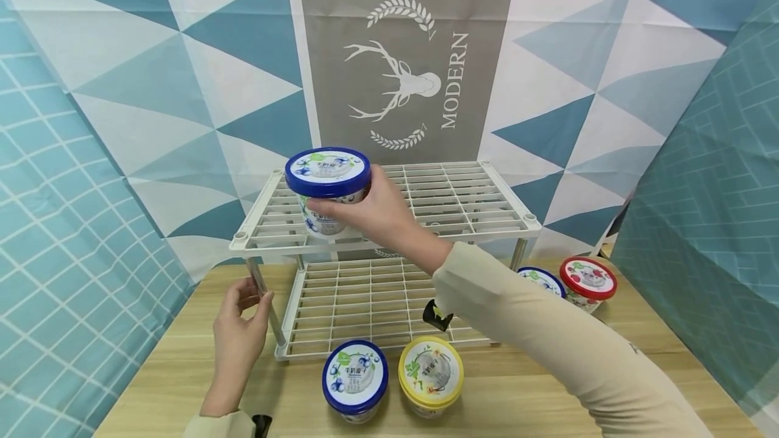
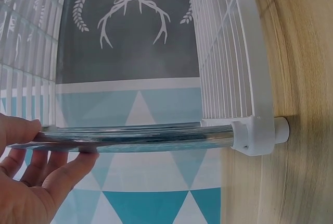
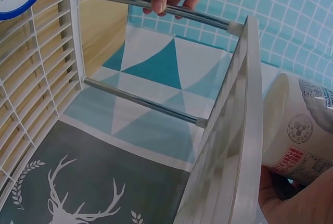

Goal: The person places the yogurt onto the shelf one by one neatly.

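My right hand (image 1: pixel 380 211) grips a round tub with a blue lid (image 1: pixel 328 171) and blueberry pictures, upright over the front left of a white two-tier rack's top shelf (image 1: pixel 450 215). In the right wrist view the tub (image 3: pixel 307 125) has its base close against the shelf's slats; whether they touch I cannot tell. My left hand (image 1: pixel 240 330) is at the rack's front left metal post (image 2: pixel 140 138), thumb on one side and fingers on the other. Before the rack, a second blue-lidded tub (image 1: pixel 355 378) stands beside a yellow-lidded tub (image 1: pixel 431 374).
Right of the rack stand a red-lidded tub (image 1: pixel 588 279) and another blue-lidded tub (image 1: pixel 540 280), partly hidden by my sleeve. The rack's lower shelf (image 1: pixel 353 306) sits low over the wooden table (image 1: pixel 176 370). Patterned cloth (image 1: pixel 243 53) hangs behind.
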{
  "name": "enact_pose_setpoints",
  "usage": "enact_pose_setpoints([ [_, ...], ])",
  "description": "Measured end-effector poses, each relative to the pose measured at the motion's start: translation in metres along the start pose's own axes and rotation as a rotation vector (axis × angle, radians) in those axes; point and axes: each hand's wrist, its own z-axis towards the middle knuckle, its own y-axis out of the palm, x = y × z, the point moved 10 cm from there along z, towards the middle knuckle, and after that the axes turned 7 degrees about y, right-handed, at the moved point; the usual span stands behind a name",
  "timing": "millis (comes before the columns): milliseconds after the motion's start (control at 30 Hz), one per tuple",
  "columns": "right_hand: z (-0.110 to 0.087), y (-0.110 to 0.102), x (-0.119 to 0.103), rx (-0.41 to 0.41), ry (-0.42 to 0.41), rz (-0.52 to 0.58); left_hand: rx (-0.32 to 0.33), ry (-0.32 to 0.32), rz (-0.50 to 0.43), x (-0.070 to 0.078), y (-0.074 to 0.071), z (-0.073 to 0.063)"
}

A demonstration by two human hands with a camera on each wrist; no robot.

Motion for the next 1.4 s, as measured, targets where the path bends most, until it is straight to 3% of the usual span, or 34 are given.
enact_pose_setpoints([
  [1400,0.014,0.026,0.002,0.004,-0.006,0.028,-0.016,-0.025,0.010,-0.001,0.001,0.000],
])
